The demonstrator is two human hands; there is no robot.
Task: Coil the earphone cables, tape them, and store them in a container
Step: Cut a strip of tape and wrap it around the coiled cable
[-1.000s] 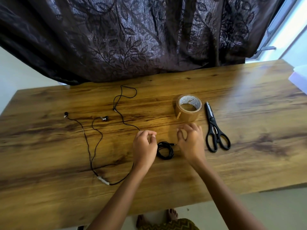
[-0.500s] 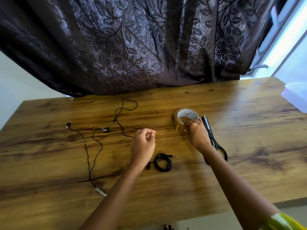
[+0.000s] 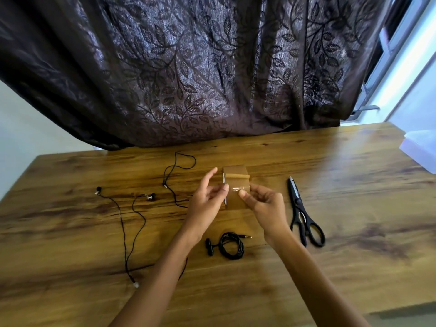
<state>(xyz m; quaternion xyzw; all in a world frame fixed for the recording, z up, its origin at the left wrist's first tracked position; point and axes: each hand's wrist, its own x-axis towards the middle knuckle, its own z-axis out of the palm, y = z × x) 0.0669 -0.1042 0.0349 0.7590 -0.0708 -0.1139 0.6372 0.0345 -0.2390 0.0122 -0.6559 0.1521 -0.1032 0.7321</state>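
The tape roll (image 3: 236,175) is held above the centre of the tabletop (image 3: 354,208), left hand (image 3: 207,204) and right hand (image 3: 266,206) fingers clamped on its sides. The coiled earphone (image 3: 231,246) lies toward the near edge. The uncoiled earphone (image 3: 124,241) lies toward the left edge, the scissors (image 3: 303,213) toward the right.

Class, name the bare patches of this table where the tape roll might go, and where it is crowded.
Free: the wide stretch between scissors and white container; the near strip below the scissors. Crowded: the left, strewn with loose earphone cable; the middle, round the coiled earphone.
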